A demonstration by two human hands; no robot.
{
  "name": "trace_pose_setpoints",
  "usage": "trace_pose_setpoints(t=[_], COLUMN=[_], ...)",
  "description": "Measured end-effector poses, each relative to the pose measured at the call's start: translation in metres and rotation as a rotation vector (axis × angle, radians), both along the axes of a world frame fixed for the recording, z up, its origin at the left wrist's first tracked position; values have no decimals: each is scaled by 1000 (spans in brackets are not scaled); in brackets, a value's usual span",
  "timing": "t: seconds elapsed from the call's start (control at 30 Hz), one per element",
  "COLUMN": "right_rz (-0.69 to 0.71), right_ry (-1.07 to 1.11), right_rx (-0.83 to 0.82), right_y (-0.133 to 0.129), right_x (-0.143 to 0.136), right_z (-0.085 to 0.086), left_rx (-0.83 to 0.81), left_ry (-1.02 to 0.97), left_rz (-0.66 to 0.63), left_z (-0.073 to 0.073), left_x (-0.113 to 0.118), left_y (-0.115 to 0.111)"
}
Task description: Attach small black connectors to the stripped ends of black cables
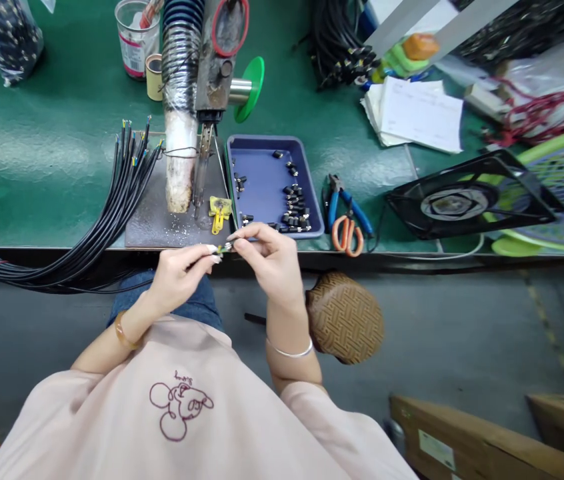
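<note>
Pinching small parts at the fingertips, the person keeps both hands just short of the front edge of the green surface point(287, 93), above the lap. The left hand point(181, 273) has its grip closed on a wire end point(219, 251) with a yellowish-green tip; the right hand point(275, 263) has its grip closed on a small metallic connector point(229, 246). The two pieces lie end to end, though too small to tell whether they touch; holding them so presumably keeps the tiny ends aligned and in sight. The forearms angle inward, the left wrist nearly straight, the right hand bent over toward the left with index finger and thumb extended. Just beyond, a yellow clip point(218, 221) rests on a grey board point(155, 217), likely there to shield the surface. Right of it, a blue tray point(257, 180) corrals loose black connectors point(295, 210), probably for easy picking, with blue-handled pliers point(333, 208) and orange-handled scissors point(347, 233) beside it. To the left, a bundle of black cables point(105, 230) fans its stripped ends over the board, apparently keeping them within reach. Farther back, a soldering iron point(204, 160) points down beside a flexible duct point(181, 133), perhaps placed to draw fumes.
</note>
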State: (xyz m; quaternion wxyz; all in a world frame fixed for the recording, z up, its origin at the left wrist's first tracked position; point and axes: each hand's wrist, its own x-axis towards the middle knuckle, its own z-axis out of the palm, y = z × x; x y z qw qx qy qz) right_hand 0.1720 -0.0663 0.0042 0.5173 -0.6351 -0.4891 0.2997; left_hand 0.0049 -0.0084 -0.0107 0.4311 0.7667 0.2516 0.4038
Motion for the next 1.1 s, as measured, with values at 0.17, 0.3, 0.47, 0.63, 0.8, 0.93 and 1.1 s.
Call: trace_pose_setpoints(t=[0.17, 0.3, 0.47, 0.63, 0.8, 0.93, 1.1], right_rz=[-76, -185, -5, 3, 35, -49, -53], right_ry=[59, -15, 116, 189, 194, -103, -435], right_rx=[23, 75, -34, -94, -67, 109, 291], right_y=[9, 9, 10, 12, 12, 7, 0], right_x=[-29, -38, -36, -32, -31, -41, -45], right_z=[-13, -7, -1, -8, -10, -7, -9], left_rx=[-679, -714, -560, -383, -272, -407, -570], left_ry=[-117, -124, -91, -42, 14, 7, -39], left_rz=[-52, -29, 6, 30, 75, 46, 38], left_z=[4, 6, 3, -3, 1, 5, 3], left_x=[-18, -20, -18, -18, -15, -14, -17], left_y=[12, 12, 9, 8, 5, 3, 4])
